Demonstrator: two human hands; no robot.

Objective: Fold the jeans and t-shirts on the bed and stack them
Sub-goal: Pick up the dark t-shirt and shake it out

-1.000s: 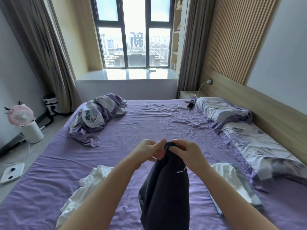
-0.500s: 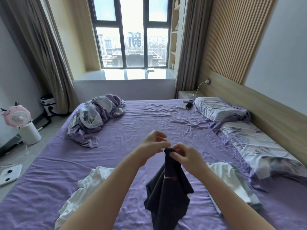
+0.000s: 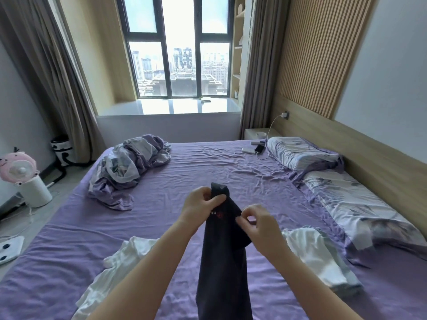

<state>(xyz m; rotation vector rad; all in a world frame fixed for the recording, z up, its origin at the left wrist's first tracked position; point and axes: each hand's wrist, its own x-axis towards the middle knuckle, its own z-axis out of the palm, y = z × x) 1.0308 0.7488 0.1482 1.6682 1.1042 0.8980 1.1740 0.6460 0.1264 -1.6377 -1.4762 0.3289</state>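
Note:
I hold a dark navy t-shirt (image 3: 221, 269) up over the purple bed (image 3: 208, 167); it hangs down bunched in front of me. My left hand (image 3: 199, 204) grips its top edge. Lower and to the right, my right hand (image 3: 258, 224) pinches the shirt's side edge. A crumpled white t-shirt (image 3: 120, 269) lies on the sheet under my left arm. A folded white garment with a pale blue-grey layer (image 3: 323, 257) lies on the bed to my right.
A rumpled purple-grey duvet (image 3: 129, 167) is heaped at the far left of the bed. Two floral pillows (image 3: 342, 188) line the right side by the wooden headboard. A phone and power bank (image 3: 254, 149) lie near the far pillow. A pink fan (image 3: 20, 172) stands on the floor left.
My left hand has risen with the shirt's top edge. My right hand has slid down and to the right along the fabric, so the hands are now apart.

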